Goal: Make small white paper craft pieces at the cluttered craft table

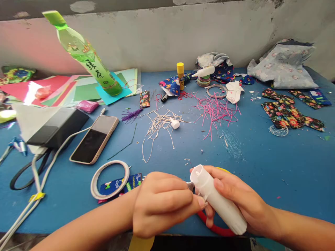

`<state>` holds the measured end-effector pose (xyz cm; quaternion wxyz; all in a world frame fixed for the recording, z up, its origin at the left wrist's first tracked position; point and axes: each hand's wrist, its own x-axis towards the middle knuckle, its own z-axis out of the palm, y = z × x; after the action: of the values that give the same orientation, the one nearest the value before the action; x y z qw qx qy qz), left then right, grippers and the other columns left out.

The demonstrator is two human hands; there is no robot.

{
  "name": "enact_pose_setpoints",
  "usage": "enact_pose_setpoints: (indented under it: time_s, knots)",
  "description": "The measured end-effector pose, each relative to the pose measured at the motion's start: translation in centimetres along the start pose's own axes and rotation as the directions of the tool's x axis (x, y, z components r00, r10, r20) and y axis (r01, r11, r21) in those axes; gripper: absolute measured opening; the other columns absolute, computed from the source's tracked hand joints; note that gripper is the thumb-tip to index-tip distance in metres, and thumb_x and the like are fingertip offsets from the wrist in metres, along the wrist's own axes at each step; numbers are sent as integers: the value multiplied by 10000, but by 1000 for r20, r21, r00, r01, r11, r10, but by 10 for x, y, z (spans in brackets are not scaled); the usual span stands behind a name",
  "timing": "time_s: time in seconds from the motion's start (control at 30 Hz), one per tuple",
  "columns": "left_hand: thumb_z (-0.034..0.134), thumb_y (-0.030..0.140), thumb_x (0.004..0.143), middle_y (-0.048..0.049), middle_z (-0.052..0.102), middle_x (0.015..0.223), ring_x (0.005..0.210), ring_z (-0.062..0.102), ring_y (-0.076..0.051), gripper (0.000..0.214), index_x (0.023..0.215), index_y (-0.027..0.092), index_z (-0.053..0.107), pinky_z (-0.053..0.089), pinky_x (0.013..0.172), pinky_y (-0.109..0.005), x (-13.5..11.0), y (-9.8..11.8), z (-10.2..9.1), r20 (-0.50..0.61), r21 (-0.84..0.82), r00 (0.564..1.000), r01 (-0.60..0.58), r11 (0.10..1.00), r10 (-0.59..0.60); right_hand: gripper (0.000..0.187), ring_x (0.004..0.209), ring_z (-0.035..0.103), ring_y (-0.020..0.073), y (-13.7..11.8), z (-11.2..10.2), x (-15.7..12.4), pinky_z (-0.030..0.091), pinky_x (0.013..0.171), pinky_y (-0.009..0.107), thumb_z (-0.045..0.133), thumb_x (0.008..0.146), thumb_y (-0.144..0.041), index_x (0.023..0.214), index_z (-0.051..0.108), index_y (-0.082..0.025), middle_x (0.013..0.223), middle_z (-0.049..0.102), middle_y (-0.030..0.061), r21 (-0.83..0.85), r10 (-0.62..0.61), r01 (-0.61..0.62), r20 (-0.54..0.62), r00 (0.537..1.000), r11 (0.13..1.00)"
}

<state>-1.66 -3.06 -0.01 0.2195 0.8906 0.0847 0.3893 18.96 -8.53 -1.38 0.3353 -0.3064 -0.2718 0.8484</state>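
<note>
My right hand (240, 198) is wrapped round a white plastic glue bottle (222, 205), tilted with its uncapped mouth up and to the left. My left hand (164, 205) is closed in a pinch against the bottle's side just below the neck. Small whitish bits show at its fingertips, too small to name. Partly hidden under the hands lie scissors with a red handle (220, 230). Left of them, a roll of white tape (95, 181) rests on a piece of blue patterned fabric (134, 181). A white nozzle cap (175, 123) lies on a tangle of cream cord (159, 125).
A phone (94, 139), a black power bank (57, 127) and white cables occupy the left. Behind them stands a green tea bottle (91, 59) on coloured paper. Pink cord (217, 108), a yellow-capped glue stick (180, 76) and floral fabric pieces (288, 111) lie farther back.
</note>
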Motion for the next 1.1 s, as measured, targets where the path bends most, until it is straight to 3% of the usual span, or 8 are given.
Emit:
enact_pose_setpoints:
  time_s: [0.23,0.33,0.43,0.6,0.67,0.8,0.9,1.1]
  knots:
    - [593,46,863,-52,734,756,682,727,-162,151,976,139,632,623,663,-219,5,3,-7,83,17,997,-13,1000,12,410,632,632,92,-2,-3,-2,483,619,200,537,914,-508,1176,527,-193,778,633,14,-64,-16,18,41,999,998]
    - [669,219,857,-57,712,764,688,712,-147,138,958,135,627,610,652,-196,2,-1,2,-111,15,993,32,999,-30,354,773,638,90,-4,-5,-5,504,728,210,528,943,-429,1261,503,-277,923,642,13,-178,-136,136,13,991,975]
    - [724,459,766,-48,663,750,665,674,-134,344,876,145,637,597,583,-183,-1,-3,14,-321,-208,902,232,950,-290,327,953,620,105,-5,-4,-5,505,839,224,556,937,-360,1260,505,-358,1068,627,4,-294,-318,305,4,948,906]
    - [809,350,688,-65,713,899,728,695,-151,345,972,178,715,590,531,-165,0,-1,21,-66,-593,704,542,595,-707,338,954,624,95,0,0,-1,530,844,218,616,900,-261,1182,495,-402,1049,606,-26,-404,-397,364,1,918,839]
    - [791,229,722,-46,743,892,758,703,-143,202,919,202,752,576,558,-139,2,0,22,6,-632,655,588,504,-756,372,964,615,83,3,0,1,530,849,200,627,887,-204,1161,492,-414,1043,592,-40,-419,-415,374,-9,910,828]
    - [713,92,780,-5,772,851,773,704,-101,162,801,234,787,567,703,-126,5,1,23,-10,-684,647,552,477,-763,379,845,604,27,4,2,4,507,806,112,610,897,-166,1140,487,-429,988,589,-72,-373,-427,394,-5,904,840]
    - [709,91,783,13,777,875,787,711,-99,187,790,260,790,569,709,-125,7,3,24,-11,-713,600,556,427,-800,297,853,586,36,2,4,5,511,777,113,607,908,-238,1125,502,-412,999,562,-64,-331,-398,361,-50,916,872]
    - [724,181,790,25,774,900,809,718,-123,118,771,276,792,577,586,-111,8,5,23,111,-775,460,595,213,-881,263,900,557,74,0,1,6,508,728,140,577,923,-344,1168,505,-407,1082,556,-26,-311,-334,291,-94,938,905]
